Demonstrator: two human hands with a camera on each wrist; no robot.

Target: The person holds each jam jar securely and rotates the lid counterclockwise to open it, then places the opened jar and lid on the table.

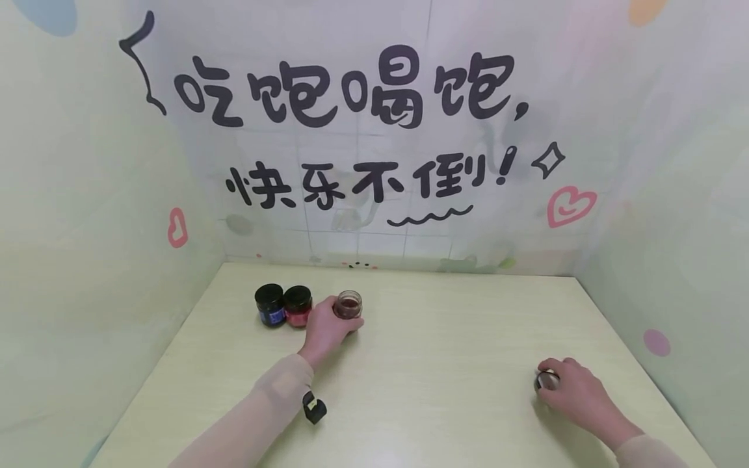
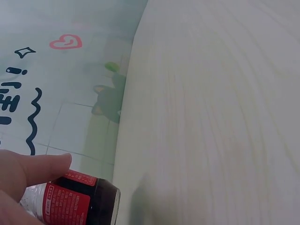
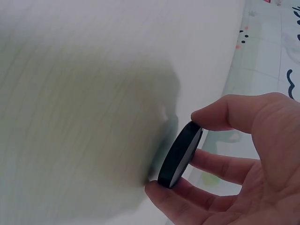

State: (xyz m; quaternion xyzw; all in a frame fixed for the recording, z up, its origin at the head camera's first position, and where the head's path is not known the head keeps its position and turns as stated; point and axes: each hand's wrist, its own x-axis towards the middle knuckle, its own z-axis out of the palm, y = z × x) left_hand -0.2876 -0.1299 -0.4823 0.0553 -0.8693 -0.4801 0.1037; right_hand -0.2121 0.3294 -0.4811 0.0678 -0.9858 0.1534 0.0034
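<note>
My left hand (image 1: 326,330) grips an uncapped glass jar (image 1: 349,307) near the back of the table, with dark red-brown contents visible through its mouth. In the left wrist view, this jar (image 2: 68,204) has a red label with pale print, and the thumb presses its side. At the right of the table, my right hand (image 1: 579,396) pinches a round lid (image 1: 547,381) by its rim. The right wrist view shows the black lid (image 3: 180,155) tilted on edge between thumb and fingers, with its paler underside towards the palm. Whether it touches the table I cannot tell.
Two black-lidded jars, one with a blue label (image 1: 272,315) and one with a red label (image 1: 297,316), stand side by side left of my left hand. Walls with lettering enclose the pale table (image 1: 433,364) behind and on both sides.
</note>
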